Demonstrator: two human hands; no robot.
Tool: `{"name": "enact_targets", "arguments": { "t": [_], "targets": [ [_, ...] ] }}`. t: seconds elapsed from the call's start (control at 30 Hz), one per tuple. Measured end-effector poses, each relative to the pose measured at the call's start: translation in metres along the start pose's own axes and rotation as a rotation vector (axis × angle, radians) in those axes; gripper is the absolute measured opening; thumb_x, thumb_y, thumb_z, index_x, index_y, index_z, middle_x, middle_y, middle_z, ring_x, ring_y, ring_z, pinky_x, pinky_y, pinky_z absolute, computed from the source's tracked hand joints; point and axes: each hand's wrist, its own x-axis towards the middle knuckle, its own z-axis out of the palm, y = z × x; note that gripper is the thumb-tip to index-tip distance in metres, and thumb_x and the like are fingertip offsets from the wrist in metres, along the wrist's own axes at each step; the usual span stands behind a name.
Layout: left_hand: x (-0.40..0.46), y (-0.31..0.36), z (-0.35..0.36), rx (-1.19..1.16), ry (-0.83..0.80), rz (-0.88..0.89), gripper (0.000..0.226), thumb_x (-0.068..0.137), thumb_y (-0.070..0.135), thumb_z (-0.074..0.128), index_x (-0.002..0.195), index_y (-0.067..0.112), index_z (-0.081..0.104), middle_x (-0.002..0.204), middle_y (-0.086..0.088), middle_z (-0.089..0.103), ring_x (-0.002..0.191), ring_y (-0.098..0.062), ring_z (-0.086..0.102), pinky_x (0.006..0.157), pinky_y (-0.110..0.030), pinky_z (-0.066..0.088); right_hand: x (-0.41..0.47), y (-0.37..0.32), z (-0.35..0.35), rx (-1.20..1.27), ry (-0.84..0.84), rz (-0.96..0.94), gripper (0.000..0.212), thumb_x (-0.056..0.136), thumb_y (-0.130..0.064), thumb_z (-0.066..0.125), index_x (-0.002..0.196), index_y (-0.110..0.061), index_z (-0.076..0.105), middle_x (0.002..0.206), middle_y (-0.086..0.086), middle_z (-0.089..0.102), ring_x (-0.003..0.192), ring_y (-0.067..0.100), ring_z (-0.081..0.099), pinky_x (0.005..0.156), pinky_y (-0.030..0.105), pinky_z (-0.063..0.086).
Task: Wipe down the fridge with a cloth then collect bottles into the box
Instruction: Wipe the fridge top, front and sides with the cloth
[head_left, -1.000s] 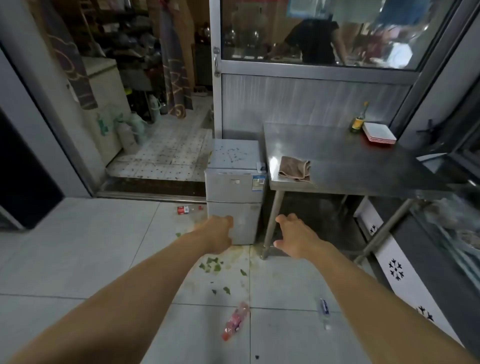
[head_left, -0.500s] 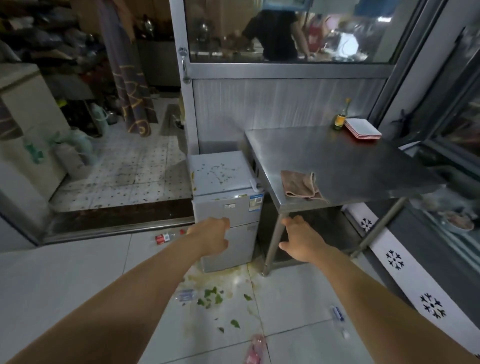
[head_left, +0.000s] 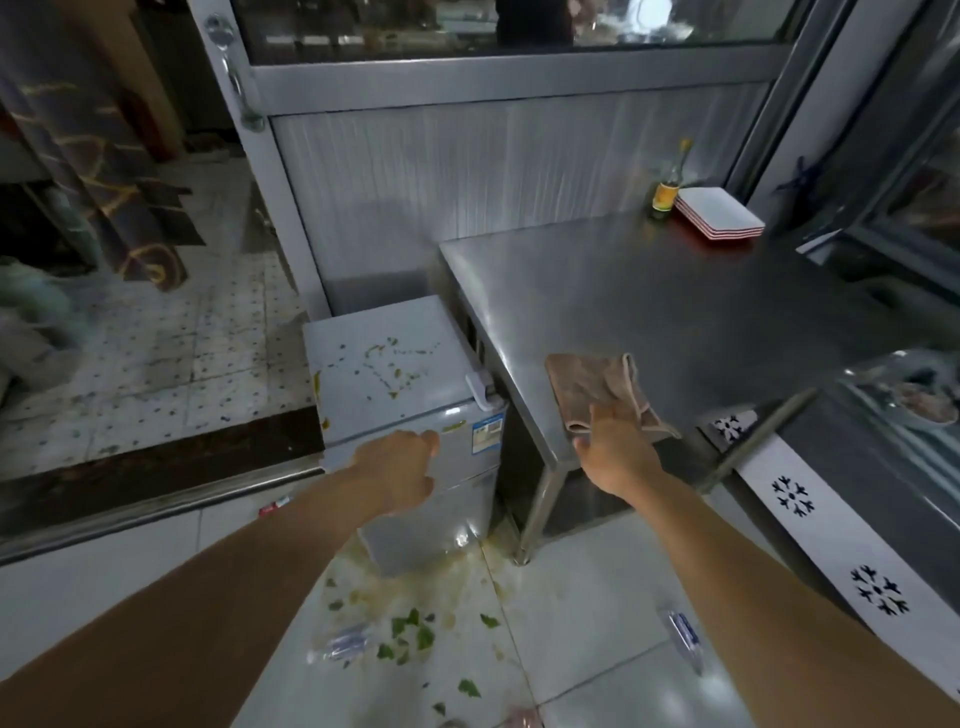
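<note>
Head view, nearest first: two clear plastic bottles lie on the pale tiled floor, one with a blue label (head_left: 344, 643) beside scattered green leaf scraps (head_left: 410, 631), another (head_left: 684, 635) under the right forearm, and a pinkish one at the bottom edge is too blurred to describe. No box shows anywhere, so collecting looks a later step. Further out, the left hand (head_left: 402, 475) hangs in front of the small grey two-door fridge (head_left: 410, 415), fingers loosely curled and holding nothing; whether it touches the door I cannot tell. The right hand (head_left: 613, 449) reaches onto the near edge of the stainless steel bench (head_left: 675, 306), its fingertips resting on the crumpled brown cloth (head_left: 597, 387), not yet closed round it. That cloth lies straight ahead of the right hand, its long side running away from the person, so the right hand is plainly the nearer for picking it up. The fridge stands just left of the bench, its top (head_left: 384, 358) spotted with yellowish spills. At the far corner of the bench stand a yellow-labelled glass bottle (head_left: 667, 189) and stacked white and red trays (head_left: 719, 213).
</note>
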Motion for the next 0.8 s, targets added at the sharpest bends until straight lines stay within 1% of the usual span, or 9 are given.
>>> {"name": "enact_targets", "arguments": {
  "t": [0.13, 0.2, 0.27, 0.37, 0.43, 0.5, 0.6, 0.7, 0.8],
  "targets": [
    [0.054, -0.005, 0.0, 0.014, 0.035, -0.023, 0.038, 0.087, 0.023, 0.052, 0.125, 0.017, 0.047, 0.123, -0.01, 0.055, 0.111, -0.028, 0.055, 0.091, -0.041, 0.048, 0.069, 0.013, 0.014, -0.024, 0.065, 0.04, 0.06, 0.096, -0.031, 0.049, 0.146, -0.009, 0.024, 0.146, 0.019, 0.033, 0.125, 0.033, 0.045, 0.105, 0.042, 0.039],
    [0.076, -0.009, 0.004, 0.036, 0.046, -0.034, 0.036, 0.088, 0.024, 0.051, 0.123, 0.018, 0.047, 0.122, -0.008, 0.056, 0.111, -0.028, 0.055, 0.093, -0.04, 0.046, 0.096, 0.02, 0.021, -0.099, 0.049, 0.041, 0.065, 0.097, -0.04, 0.043, 0.151, -0.017, 0.014, 0.152, 0.014, 0.027, 0.134, 0.035, 0.035, 0.113, 0.046, 0.027],
    [0.093, -0.016, 0.009, 0.039, 0.039, -0.049, 0.036, 0.089, 0.024, 0.05, 0.125, 0.02, 0.046, 0.125, -0.007, 0.055, 0.113, -0.027, 0.053, 0.096, -0.037, 0.042, 0.115, 0.026, 0.029, -0.162, 0.027, 0.037, 0.06, 0.099, -0.044, 0.036, 0.151, -0.022, 0.016, 0.155, 0.011, 0.022, 0.141, 0.035, 0.022, 0.117, 0.05, 0.015],
    [0.111, -0.033, 0.017, 0.018, 0.006, -0.069, 0.038, 0.089, 0.02, 0.049, 0.126, 0.02, 0.045, 0.128, -0.007, 0.054, 0.117, -0.027, 0.051, 0.098, -0.037, 0.038, 0.129, 0.027, 0.042, -0.129, -0.036, 0.127, 0.059, 0.099, -0.046, 0.034, 0.15, -0.031, 0.01, 0.159, 0.008, 0.004, 0.144, 0.038, 0.006, 0.114, 0.058, 0.015],
    [0.119, -0.043, 0.02, 0.008, -0.015, -0.081, 0.04, 0.09, 0.02, 0.049, 0.129, 0.018, 0.043, 0.13, -0.007, 0.053, 0.119, -0.026, 0.05, 0.099, -0.038, 0.038, 0.135, 0.023, 0.048, -0.136, -0.037, 0.17, 0.06, 0.099, -0.045, 0.034, 0.151, -0.031, 0.007, 0.158, 0.012, 0.002, 0.143, 0.041, 0.004, 0.11, 0.06, 0.017],
    [0.124, -0.052, 0.022, 0.002, -0.036, -0.086, 0.041, 0.091, 0.022, 0.049, 0.131, 0.018, 0.042, 0.131, -0.006, 0.051, 0.12, -0.025, 0.048, 0.099, -0.038, 0.037, 0.14, 0.015, 0.051, -0.17, 0.011, 0.172, 0.06, 0.099, -0.037, 0.038, 0.151, -0.025, 0.012, 0.156, 0.02, 0.007, 0.141, 0.045, 0.006, 0.109, 0.06, 0.021],
    [0.131, -0.062, 0.022, 0.002, -0.058, -0.088, 0.041, 0.091, 0.023, 0.048, 0.131, 0.019, 0.041, 0.131, -0.005, 0.05, 0.12, -0.024, 0.048, 0.099, -0.037, 0.037, 0.145, 0.006, 0.056, -0.155, 0.097, 0.17, 0.051, 0.095, -0.018, 0.043, 0.144, -0.012, 0.032, 0.145, 0.031, 0.024, 0.137, 0.05, 0.018, 0.11, 0.058, 0.024],
    [0.134, -0.072, 0.017, -0.031, -0.052, -0.076, 0.041, 0.091, 0.023, 0.05, 0.131, 0.018, 0.042, 0.129, -0.006, 0.051, 0.119, -0.024, 0.049, 0.1, -0.037, 0.037, 0.151, 0.003, 0.061, -0.083, 0.15, 0.183, 0.042, 0.09, -0.004, 0.047, 0.132, -0.003, 0.049, 0.132, 0.029, 0.044, 0.124, 0.046, 0.037, 0.106, 0.05, 0.033],
    [0.136, -0.085, 0.006, -0.009, -0.034, -0.047, 0.041, 0.091, 0.028, 0.052, 0.13, 0.017, 0.042, 0.126, -0.007, 0.052, 0.118, -0.024, 0.05, 0.097, -0.037, 0.038, 0.152, -0.006, 0.057, -0.013, 0.213, 0.146, 0.024, 0.089, -0.004, 0.055, 0.112, -0.002, 0.063, 0.115, 0.02, 0.058, 0.109, 0.032, 0.05, 0.093, 0.037, 0.041]
  ]
}}
